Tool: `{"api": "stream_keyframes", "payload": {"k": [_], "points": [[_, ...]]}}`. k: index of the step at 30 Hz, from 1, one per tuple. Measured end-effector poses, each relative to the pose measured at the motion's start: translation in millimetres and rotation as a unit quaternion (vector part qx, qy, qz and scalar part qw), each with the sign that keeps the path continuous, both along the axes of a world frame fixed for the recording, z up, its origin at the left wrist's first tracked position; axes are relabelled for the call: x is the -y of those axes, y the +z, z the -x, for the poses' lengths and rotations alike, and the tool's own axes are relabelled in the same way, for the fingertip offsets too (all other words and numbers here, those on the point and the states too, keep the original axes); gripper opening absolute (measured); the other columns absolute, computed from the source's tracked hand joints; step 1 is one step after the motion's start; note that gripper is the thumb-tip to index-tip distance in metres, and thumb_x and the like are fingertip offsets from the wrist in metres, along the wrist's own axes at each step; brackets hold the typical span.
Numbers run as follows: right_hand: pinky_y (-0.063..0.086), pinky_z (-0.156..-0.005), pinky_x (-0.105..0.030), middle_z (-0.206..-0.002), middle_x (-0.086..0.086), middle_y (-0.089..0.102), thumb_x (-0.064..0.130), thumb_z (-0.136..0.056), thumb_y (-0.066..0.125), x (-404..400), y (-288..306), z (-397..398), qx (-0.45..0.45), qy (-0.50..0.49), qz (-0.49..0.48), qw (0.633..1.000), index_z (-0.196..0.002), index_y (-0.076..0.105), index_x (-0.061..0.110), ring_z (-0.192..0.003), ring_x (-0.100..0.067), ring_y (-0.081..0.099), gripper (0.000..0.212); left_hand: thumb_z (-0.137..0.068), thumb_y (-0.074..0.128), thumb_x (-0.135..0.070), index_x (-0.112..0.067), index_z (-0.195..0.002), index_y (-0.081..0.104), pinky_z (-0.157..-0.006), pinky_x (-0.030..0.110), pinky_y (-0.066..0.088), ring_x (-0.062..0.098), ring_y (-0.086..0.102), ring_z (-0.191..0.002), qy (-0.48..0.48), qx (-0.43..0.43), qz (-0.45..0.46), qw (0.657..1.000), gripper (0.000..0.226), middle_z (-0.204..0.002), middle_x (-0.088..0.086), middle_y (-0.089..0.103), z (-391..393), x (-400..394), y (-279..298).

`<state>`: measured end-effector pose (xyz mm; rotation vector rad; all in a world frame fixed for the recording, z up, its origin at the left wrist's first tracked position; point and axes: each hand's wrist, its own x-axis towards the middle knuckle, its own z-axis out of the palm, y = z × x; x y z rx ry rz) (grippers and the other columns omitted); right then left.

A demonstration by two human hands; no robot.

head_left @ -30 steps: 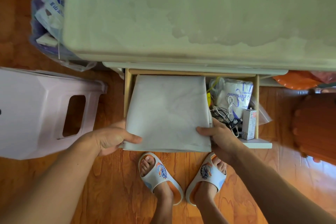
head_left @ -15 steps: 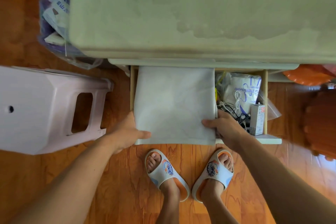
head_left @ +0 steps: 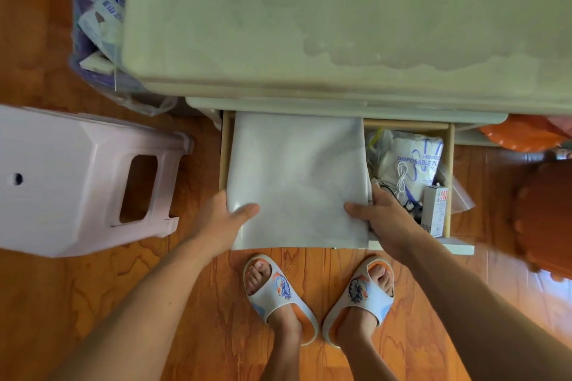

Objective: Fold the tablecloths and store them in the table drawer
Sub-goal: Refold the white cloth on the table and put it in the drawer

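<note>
Folded tablecloth (head_left: 297, 176) in the open drawer (head_left: 448, 164), both hands, left (head_left: 227, 221) and right (head_left: 382, 218), pinching its near corners.

Tablecloth (head_left: 297, 176): plain white. Drawer (head_left: 450, 164): pale wood sides. Table (head_left: 309, 18): greenish grey, blotched. Floor (head_left: 192, 303): orange wood grain. Stool (head_left: 71, 176): pale pink. Slippers (head_left: 280, 294): white with blue-and-orange print. Bin (head_left: 93, 25): purple.

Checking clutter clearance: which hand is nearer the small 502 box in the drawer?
Right. The right hand grips the folded tablecloth just beside the 502 box; the left hand holds the cloth's opposite edge.
</note>
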<state>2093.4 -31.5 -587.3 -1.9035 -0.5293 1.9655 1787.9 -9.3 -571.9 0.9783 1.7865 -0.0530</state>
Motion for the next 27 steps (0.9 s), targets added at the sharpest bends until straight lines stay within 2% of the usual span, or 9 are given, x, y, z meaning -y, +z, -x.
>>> {"api": "stream_keyframes", "payload": {"k": [2, 4, 8, 11, 15, 19, 22, 25, 27], "points": [[0.056, -0.093, -0.050, -0.112, 0.000, 0.074, 0.016, -0.092, 0.070, -2, -8, 3, 0.015, 0.015, 0.013, 1.000, -0.123, 0.060, 0.022, -0.103, -0.025, 0.071, 0.033, -0.094, 0.062, -0.055, -0.007, -0.133, 0.053, -0.091, 0.038, 0.045, 0.033, 0.057, -0.123, -0.080, -0.077, 0.005, 0.994, 0.063, -0.134, 0.013, 0.060, -7, -3, 1], [0.056, -0.093, -0.051, -0.112, -0.003, 0.072, 0.023, -0.091, 0.071, -5, -15, 8, 0.066, 0.038, 0.027, 0.997, -0.121, 0.058, 0.021, -0.103, -0.026, 0.069, 0.033, -0.095, 0.057, -0.057, -0.003, -0.139, 0.048, -0.098, 0.041, 0.043, 0.036, 0.052, -0.130, -0.094, -0.091, 0.029, 0.991, 0.070, -0.143, 0.018, 0.054, -12, -5, -3], [0.057, -0.088, -0.047, -0.110, -0.008, 0.066, 0.027, -0.086, 0.074, -12, -19, 22, 0.171, 0.052, 0.065, 0.982, -0.124, 0.055, 0.013, -0.099, -0.029, 0.064, 0.045, -0.092, 0.062, -0.057, -0.011, -0.148, 0.040, -0.109, 0.046, 0.042, 0.033, 0.048, -0.137, -0.028, -0.067, 0.069, 0.995, 0.075, -0.152, 0.011, 0.048, -12, -8, -8], [0.051, -0.089, -0.044, -0.118, -0.008, 0.058, 0.026, -0.088, 0.069, -11, -8, 32, 0.230, 0.069, 0.055, 0.969, -0.137, 0.041, 0.015, -0.102, -0.030, 0.057, 0.057, -0.092, 0.065, -0.051, -0.014, -0.149, 0.037, -0.107, 0.042, 0.042, 0.031, 0.047, -0.136, 0.032, -0.044, 0.073, 0.996, 0.074, -0.152, 0.008, 0.046, -15, -7, -2], [0.041, -0.088, -0.036, -0.125, -0.007, 0.054, 0.023, -0.092, 0.063, -1, 5, 30, 0.242, 0.109, -0.002, 0.964, -0.155, 0.020, 0.027, -0.112, -0.035, 0.055, 0.076, -0.091, 0.065, -0.051, -0.016, -0.150, 0.034, -0.109, 0.041, 0.040, 0.030, 0.047, -0.137, 0.037, -0.032, 0.066, 0.997, 0.075, -0.153, 0.006, 0.046, -15, 1, 0], [0.043, -0.088, -0.034, -0.136, -0.008, 0.053, 0.013, -0.091, 0.064, -2, 11, 22, 0.219, 0.086, -0.022, 0.972, -0.156, 0.026, 0.027, -0.112, -0.030, 0.056, 0.077, -0.098, 0.062, -0.036, -0.015, -0.157, 0.023, -0.092, 0.030, 0.036, 0.029, 0.049, -0.134, 0.001, -0.029, -0.002, 1.000, 0.073, -0.149, 0.004, 0.049, -21, 12, 8], [0.050, -0.088, -0.038, -0.134, -0.005, 0.056, 0.014, -0.090, 0.066, 1, 14, 25, 0.190, 0.055, -0.011, 0.980, -0.154, 0.029, 0.029, -0.110, -0.028, 0.058, 0.075, -0.101, 0.059, -0.027, -0.031, -0.162, 0.015, -0.096, 0.026, 0.034, 0.026, 0.046, -0.137, -0.011, 0.003, -0.079, 0.997, 0.075, -0.150, 0.001, 0.045, -20, 24, 13], [0.052, -0.085, -0.042, -0.122, -0.011, 0.061, 0.032, -0.092, 0.058, 0, 18, 33, 0.250, 0.208, 0.021, 0.945, -0.140, 0.035, 0.023, -0.100, -0.031, 0.059, 0.054, -0.102, 0.041, -0.054, -0.041, -0.158, 0.024, -0.111, 0.039, 0.033, 0.033, 0.028, -0.147, -0.195, -0.136, -0.154, 0.959, 0.059, -0.159, 0.011, 0.028, -9, 48, 10], [0.049, -0.091, -0.046, -0.133, -0.014, 0.051, 0.042, -0.092, 0.053, -5, 27, 35, 0.363, 0.364, -0.013, 0.858, -0.138, 0.032, 0.019, -0.113, -0.034, 0.052, 0.055, -0.097, 0.030, -0.071, -0.027, -0.160, 0.018, -0.124, 0.047, 0.019, 0.029, 0.003, -0.157, -0.348, -0.170, -0.194, 0.902, 0.077, -0.170, 0.007, 0.010, -4, 54, 7]]}}
